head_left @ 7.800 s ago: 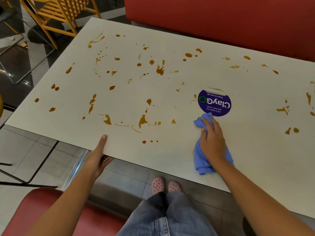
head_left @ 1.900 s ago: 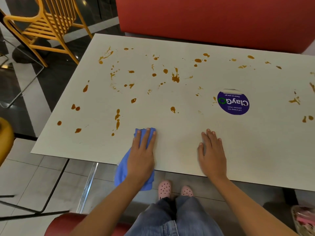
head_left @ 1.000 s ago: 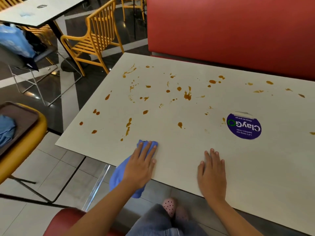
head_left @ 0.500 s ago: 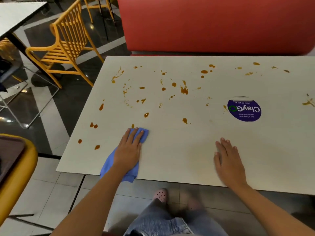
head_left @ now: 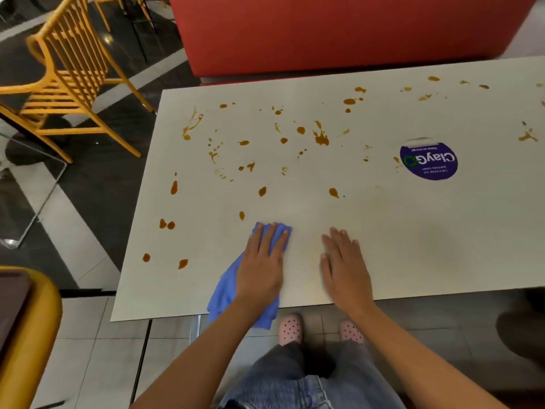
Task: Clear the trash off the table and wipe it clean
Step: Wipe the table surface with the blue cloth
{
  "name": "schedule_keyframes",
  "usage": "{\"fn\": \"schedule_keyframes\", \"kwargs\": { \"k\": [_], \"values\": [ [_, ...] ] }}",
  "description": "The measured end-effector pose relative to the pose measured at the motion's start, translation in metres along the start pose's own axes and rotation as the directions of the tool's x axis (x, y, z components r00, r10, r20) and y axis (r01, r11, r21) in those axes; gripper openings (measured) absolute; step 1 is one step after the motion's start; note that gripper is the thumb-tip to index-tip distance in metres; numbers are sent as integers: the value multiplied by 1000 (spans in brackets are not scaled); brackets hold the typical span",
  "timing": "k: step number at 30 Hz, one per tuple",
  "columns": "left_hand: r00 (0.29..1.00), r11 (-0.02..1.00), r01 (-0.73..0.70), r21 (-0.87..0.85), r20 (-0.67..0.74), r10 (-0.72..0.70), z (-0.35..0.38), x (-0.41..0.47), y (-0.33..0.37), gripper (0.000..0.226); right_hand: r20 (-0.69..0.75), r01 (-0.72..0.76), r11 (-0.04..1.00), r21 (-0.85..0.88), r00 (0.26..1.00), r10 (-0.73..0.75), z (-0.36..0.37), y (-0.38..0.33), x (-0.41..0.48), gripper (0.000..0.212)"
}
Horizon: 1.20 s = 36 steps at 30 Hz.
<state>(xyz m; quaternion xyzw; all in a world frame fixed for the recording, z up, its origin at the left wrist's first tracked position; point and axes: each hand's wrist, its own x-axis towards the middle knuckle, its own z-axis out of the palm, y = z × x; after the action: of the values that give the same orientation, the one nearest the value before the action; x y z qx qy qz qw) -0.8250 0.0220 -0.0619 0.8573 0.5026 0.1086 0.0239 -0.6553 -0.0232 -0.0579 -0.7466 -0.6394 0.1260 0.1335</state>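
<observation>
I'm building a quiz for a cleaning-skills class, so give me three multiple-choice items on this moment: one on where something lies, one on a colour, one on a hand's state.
1. Where is the round purple sticker relative to the right hand?
A. Farther across the table, to its right.
B. Under its palm.
C. At the near edge, left of it.

2. What colour is the cloth?
A. Yellow.
B. Blue.
C. White.

3. How is the left hand?
A. Raised in the air.
B. Curled in a fist beside the cloth.
C. Pressing flat on the cloth, fingers straight.

Key:
1 A, the sticker sits beyond the right hand, toward the right.
2 B, blue fabric shows around the left hand.
3 C, straight fingers lie over the cloth on the table.
</observation>
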Motion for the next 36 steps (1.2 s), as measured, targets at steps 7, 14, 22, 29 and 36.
{"fn": "schedule_keyframes", "kwargs": {
  "k": [7,14,22,29,36],
  "values": [
    [985,971,168,167,9,-172,-11,-8,-77,68,-19,18,998,-52,1000,-19,1,1,-1,53],
    [970,959,242,146,-72,-234,-16,-75,-69,61,-54,-11,1000,-28,999,10,3,-3,-2,53],
    [995,994,102,36,-11,-102,-6,-31,-41,54,-69,-25,1000,-17,997,24,3,-4,-2,55],
    [994,987,109,122,-5,-109,-26,-21,-94,54,-51,-31,999,-13,998,30,3,-3,-3,59],
    [961,960,251,125,-148,-232,-37,-85,-119,48,-55,-24,999,-28,998,22,4,-2,-2,59]
  ]
}}
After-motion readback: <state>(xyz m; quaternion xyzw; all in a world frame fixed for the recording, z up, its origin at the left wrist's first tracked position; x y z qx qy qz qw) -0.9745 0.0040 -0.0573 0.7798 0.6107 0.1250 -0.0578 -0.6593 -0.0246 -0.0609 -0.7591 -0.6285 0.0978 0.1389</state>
